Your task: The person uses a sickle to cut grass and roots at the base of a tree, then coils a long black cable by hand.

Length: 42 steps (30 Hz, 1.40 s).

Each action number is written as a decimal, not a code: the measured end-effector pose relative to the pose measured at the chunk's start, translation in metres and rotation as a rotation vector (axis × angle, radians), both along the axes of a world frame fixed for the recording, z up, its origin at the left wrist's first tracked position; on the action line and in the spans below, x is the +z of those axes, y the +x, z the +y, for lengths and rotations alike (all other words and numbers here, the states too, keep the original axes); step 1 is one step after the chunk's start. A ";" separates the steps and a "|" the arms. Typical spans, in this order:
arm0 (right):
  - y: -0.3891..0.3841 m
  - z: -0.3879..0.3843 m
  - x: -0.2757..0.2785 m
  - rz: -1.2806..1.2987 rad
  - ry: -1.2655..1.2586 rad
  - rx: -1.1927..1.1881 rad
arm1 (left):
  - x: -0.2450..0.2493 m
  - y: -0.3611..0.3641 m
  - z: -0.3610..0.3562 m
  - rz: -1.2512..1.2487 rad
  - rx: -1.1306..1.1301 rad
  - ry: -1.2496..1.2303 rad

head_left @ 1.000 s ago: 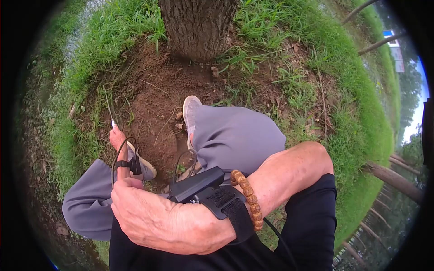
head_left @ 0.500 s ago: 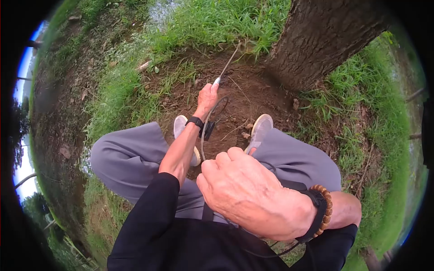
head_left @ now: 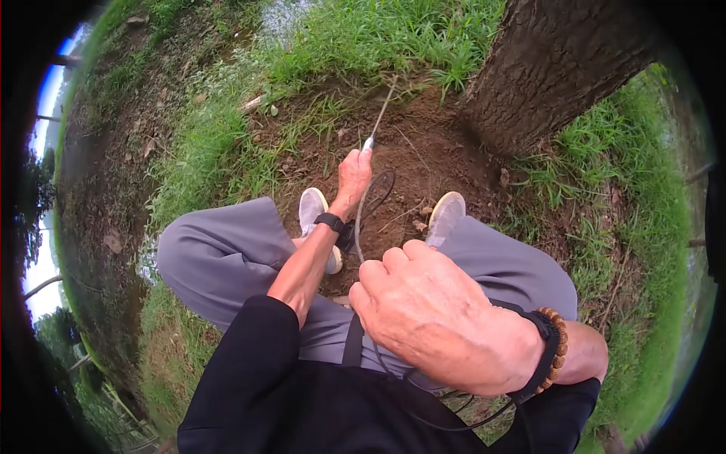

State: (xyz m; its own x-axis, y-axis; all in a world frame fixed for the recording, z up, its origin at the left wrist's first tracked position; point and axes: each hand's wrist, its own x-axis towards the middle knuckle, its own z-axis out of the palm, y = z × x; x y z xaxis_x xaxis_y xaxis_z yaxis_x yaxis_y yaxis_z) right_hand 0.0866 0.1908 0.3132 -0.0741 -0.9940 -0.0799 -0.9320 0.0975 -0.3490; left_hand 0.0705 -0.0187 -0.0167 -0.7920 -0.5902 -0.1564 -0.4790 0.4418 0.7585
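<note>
My left hand (head_left: 353,181) reaches forward over the bare soil, fingers closed round the pale handle of a thin metal rod (head_left: 383,110). The rod's far end meets the ground at the edge of the grass. Close to the camera, my right hand (head_left: 423,310) is a fist, back turned up, its fingertips hidden. A dark cord (head_left: 358,227) loops beside my left hand and runs down to this fist, where it goes out of sight. Another black cable (head_left: 469,426) hangs below my right wrist.
A thick tree trunk (head_left: 556,76) rises at the upper right. Grass (head_left: 378,34) surrounds the patch of brown soil (head_left: 431,163). My left shoe (head_left: 311,208) and right shoe (head_left: 448,212) stand on the soil, with my bent knees at either side.
The whole view has shifted slightly. The rod's far end has swung a little left against the ground. My right fist has moved slightly right, and the cord's lower end has moved with it.
</note>
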 end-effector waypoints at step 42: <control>-0.013 -0.015 0.005 -0.084 0.080 0.052 | -0.040 0.020 -0.031 -0.385 0.059 0.013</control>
